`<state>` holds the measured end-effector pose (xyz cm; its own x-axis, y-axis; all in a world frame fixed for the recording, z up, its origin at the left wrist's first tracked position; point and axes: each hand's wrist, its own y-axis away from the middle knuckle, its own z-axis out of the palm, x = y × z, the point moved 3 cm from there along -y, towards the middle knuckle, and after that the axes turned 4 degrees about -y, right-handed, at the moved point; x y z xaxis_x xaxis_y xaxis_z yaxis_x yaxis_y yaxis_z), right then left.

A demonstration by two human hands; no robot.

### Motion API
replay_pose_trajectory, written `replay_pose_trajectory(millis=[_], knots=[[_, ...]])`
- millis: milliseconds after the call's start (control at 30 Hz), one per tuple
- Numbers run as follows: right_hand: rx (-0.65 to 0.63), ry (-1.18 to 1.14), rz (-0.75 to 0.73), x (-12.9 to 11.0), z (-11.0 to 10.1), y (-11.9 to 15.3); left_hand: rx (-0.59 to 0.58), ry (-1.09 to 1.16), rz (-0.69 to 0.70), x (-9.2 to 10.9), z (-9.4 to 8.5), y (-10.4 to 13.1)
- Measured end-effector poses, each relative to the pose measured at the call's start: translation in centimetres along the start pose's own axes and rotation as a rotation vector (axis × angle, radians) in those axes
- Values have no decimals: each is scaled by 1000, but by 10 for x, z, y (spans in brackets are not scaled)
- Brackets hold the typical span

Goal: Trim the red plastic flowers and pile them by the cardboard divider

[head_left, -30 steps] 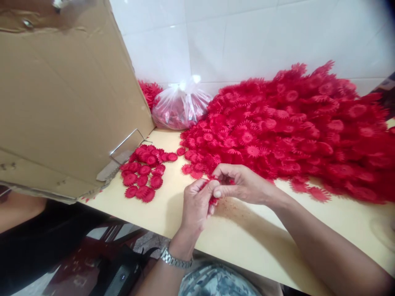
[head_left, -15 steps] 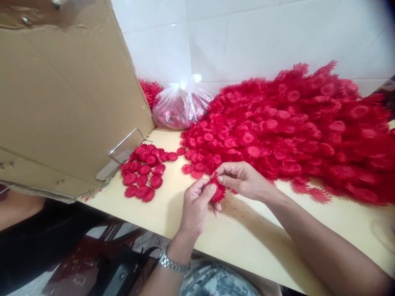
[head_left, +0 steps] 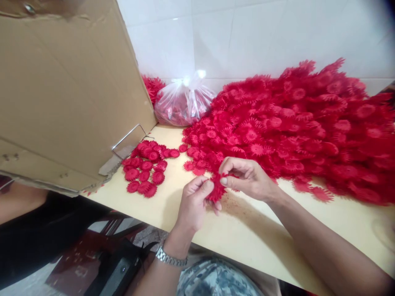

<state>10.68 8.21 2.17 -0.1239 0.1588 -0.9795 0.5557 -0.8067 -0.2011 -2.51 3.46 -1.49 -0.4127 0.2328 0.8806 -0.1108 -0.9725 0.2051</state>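
Here, the left hand and right hand both pinch one red toothed plastic flower disc between thumb and fingertips, just above the pale yellow tabletop, beside the large red disc heap, so supply stays within reach.

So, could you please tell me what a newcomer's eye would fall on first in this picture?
First, the huge heap of red plastic flower pieces piled against the white tiled wall on the right of the table. Then the left hand and right hand, which pinch one red flower piece between them at the table's front. A tilted cardboard box fills the left, with a small cluster of flowers beside it.
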Motion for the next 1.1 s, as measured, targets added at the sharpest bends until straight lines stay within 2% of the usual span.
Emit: replay_pose_trajectory(millis=[100,200,267,367,500,667,833,1100], knots=[[33,-136,-71,2,5,0,13,85,-33,1,3,0],[70,-298,-71,3,10,-1,29,98,-51,2,4,0],[146,-360,-79,-1,8,-3,59,114,-72,2,2,0],[295,-323,-177,-11,-2,-6,125,115,-67,3,-2,1],[206,-189,-133,-15,-5,-12,93,58,-19,7,1,1],[317,-167,-34,-5,-7,-12,140,23,28,10,-2,-3],[276,-133,88,1,-4,-8,145,28,18,9,-2,-2],[251,-114,130,6,-1,-4,107,-28,96,14,0,-3]])
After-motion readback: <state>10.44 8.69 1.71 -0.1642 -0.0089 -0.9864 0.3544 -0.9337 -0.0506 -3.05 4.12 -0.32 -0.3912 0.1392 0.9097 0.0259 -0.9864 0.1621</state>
